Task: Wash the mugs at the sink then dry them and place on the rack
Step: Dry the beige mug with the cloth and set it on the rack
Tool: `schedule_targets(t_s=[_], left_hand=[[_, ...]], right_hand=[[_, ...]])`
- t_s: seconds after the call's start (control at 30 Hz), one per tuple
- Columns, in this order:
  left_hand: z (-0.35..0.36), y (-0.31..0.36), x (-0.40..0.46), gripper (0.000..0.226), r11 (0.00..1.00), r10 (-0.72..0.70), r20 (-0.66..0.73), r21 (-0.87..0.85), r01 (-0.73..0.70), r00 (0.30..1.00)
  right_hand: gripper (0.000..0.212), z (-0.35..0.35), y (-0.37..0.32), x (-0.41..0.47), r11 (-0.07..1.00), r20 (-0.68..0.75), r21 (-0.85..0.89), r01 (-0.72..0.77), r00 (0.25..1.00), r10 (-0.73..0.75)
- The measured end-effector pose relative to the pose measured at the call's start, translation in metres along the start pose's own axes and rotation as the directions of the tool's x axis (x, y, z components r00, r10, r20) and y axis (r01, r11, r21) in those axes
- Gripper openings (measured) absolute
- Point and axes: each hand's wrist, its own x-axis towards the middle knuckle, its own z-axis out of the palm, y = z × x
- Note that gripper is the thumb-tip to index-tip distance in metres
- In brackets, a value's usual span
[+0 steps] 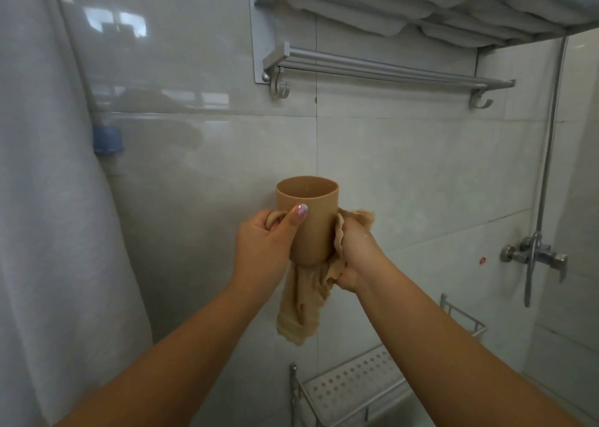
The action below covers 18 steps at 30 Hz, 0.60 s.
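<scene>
A tan mug (311, 222) is held upright in front of the tiled wall, its mouth facing up and its inside showing nothing. My left hand (262, 245) grips its handle, fingers through the loop and the thumb pressed on the mug's side. My right hand (353, 255) holds a tan cloth (304, 300) against the mug's right side and base. The cloth's loose end hangs down below the mug. A perforated metal rack (353, 384) is fixed to the wall below my hands.
A metal towel rail (382, 70) with hooks and a shelf of folded towels (421, 8) hang on the wall above. A shower valve (534, 255) and hose are at the right. A grey curtain (48, 199) fills the left side.
</scene>
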Motion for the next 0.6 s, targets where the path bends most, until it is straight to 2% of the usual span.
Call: schedule_targets(t_s=[0.1, 0.13, 0.2, 0.23, 0.27, 0.3, 0.33, 0.37, 0.43, 0.47, 0.53, 0.6], left_hand=[[0.001, -0.006, 0.000, 0.045, 0.994, -0.107, -0.008, -0.036, 0.106, 0.994], [0.002, -0.006, -0.002, 0.043, 0.986, -0.153, 0.009, -0.070, 0.153, 0.988], [0.006, -0.004, -0.006, 0.041, 0.969, -0.209, 0.049, -0.127, 0.214, 0.977], [0.006, -0.002, -0.007, 0.040, 0.962, -0.223, 0.067, -0.143, 0.231, 0.972], [0.006, 0.001, -0.007, 0.039, 0.956, -0.233, 0.079, -0.164, 0.243, 0.969], [0.005, 0.003, -0.006, 0.039, 0.950, -0.237, 0.082, -0.186, 0.249, 0.968], [0.003, 0.004, -0.005, 0.040, 0.947, -0.244, 0.084, -0.196, 0.256, 0.966], [0.001, 0.005, -0.005, 0.042, 0.942, -0.255, 0.087, -0.200, 0.268, 0.963], [-0.002, 0.007, -0.007, 0.044, 0.918, -0.305, 0.118, -0.228, 0.325, 0.945], [-0.001, 0.007, -0.008, 0.048, 0.892, -0.340, 0.149, -0.262, 0.369, 0.929], [0.001, 0.012, -0.009, 0.057, 0.824, -0.413, 0.222, -0.322, 0.467, 0.883], [-0.001, 0.012, -0.004, 0.050, 0.806, -0.437, 0.219, -0.335, 0.488, 0.872]], right_hand=[[0.039, 0.015, 0.005, -0.011, 0.948, -0.034, -0.179, 0.264, 0.961, -0.274], [0.038, 0.020, 0.009, -0.015, 0.888, -0.026, -0.246, 0.388, 0.913, -0.406], [0.031, 0.022, 0.019, -0.014, 0.689, 0.007, -0.363, 0.628, 0.741, -0.671], [0.026, 0.018, 0.022, -0.013, 0.580, 0.061, -0.436, 0.688, 0.666, -0.744], [0.019, 0.012, 0.020, -0.010, 0.510, 0.122, -0.494, 0.704, 0.637, -0.761], [0.014, 0.006, 0.015, -0.009, 0.527, 0.178, -0.503, 0.685, 0.679, -0.713], [0.019, 0.001, 0.010, -0.008, 0.574, 0.228, -0.499, 0.649, 0.738, -0.635], [0.033, -0.005, 0.006, -0.005, 0.614, 0.283, -0.476, 0.630, 0.771, -0.571], [0.046, -0.014, 0.003, 0.001, 0.666, 0.367, -0.411, 0.622, 0.782, -0.504], [0.047, -0.015, 0.003, 0.000, 0.677, 0.378, -0.385, 0.627, 0.777, -0.504], [0.054, -0.018, 0.004, 0.003, 0.716, 0.314, -0.373, 0.591, 0.806, -0.502], [0.054, -0.024, -0.001, 0.005, 0.750, 0.259, -0.346, 0.564, 0.826, -0.501]])
